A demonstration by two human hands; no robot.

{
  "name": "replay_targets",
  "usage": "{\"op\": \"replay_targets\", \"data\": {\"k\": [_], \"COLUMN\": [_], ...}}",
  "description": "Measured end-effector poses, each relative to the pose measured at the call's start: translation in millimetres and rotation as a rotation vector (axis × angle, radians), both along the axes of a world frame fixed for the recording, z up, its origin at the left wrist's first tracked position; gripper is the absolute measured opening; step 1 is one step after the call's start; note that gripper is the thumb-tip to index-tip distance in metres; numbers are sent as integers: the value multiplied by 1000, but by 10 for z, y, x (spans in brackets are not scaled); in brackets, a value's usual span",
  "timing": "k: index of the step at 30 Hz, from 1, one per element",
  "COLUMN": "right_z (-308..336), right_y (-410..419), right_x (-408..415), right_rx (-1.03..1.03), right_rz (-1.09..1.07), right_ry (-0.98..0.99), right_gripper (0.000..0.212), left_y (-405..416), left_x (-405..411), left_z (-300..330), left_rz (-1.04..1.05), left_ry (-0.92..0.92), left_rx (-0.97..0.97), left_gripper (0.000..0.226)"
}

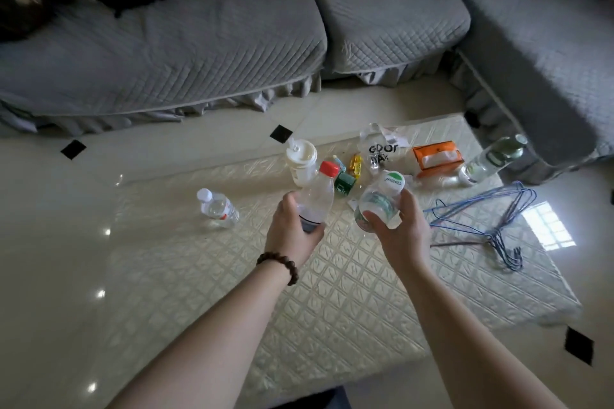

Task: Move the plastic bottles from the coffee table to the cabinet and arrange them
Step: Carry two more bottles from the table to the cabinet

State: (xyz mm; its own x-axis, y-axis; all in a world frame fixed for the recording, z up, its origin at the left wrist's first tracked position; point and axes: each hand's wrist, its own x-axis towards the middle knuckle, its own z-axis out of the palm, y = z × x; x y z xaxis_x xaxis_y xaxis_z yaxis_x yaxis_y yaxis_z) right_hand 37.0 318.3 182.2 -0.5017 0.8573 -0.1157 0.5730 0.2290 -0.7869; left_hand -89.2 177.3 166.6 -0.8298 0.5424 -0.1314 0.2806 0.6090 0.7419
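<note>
Red-capped bottle (pixel 317 201) in left hand (pixel 292 232), green-capped bottle (pixel 378 202) in right hand (pixel 398 232), fingers clenched around both, above the patterned tabletop (pixel 332 292); grey sofa (pixel 199 43) behind.

Blue hangers (pixel 485 222) near orange tissue pack (pixel 437 158)

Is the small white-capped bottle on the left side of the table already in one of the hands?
No. The white-capped bottle lies alone on the coffee table, away from both hands.

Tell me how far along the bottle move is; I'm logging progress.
Nothing visibly done; no cabinet in view. In hand: left hand holds the red-capped bottle, right hand the green-labelled bottle. Left on the coffee table: white-capped bottle, green-capped bottle.
</note>
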Motion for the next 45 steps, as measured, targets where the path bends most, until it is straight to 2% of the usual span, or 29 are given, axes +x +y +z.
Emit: {"op": "replay_targets", "data": {"k": [6, 12, 25, 31, 35, 45], "right_z": [452, 690, 770, 824, 900, 904], "right_y": [-433, -927, -1551, -1744, -1947, -2587], "right_x": [346, 722, 1968, 2915, 3625, 5513], "right_rx": [-30, -16, 57, 125, 140, 158], "right_rz": [-55, -124, -421, -666, -850, -1261], "right_ry": [18, 63, 71, 54, 65, 30], "right_gripper": [68, 70, 74, 69, 62, 64], "left_y": [-364, -675, -792, -555, -359, -231], "left_x": [394, 675, 1486, 2282, 2952, 5089], "left_z": [533, 834, 949, 900, 919, 927], "left_rz": [-23, -91, -371, -606, -786, -1208], "left_ry": [-12, -13, -72, -123, -124, -213], "left_rx": [79, 124, 195, 162, 142, 97], "left_gripper": [73, 77, 61, 71, 69, 67]}}
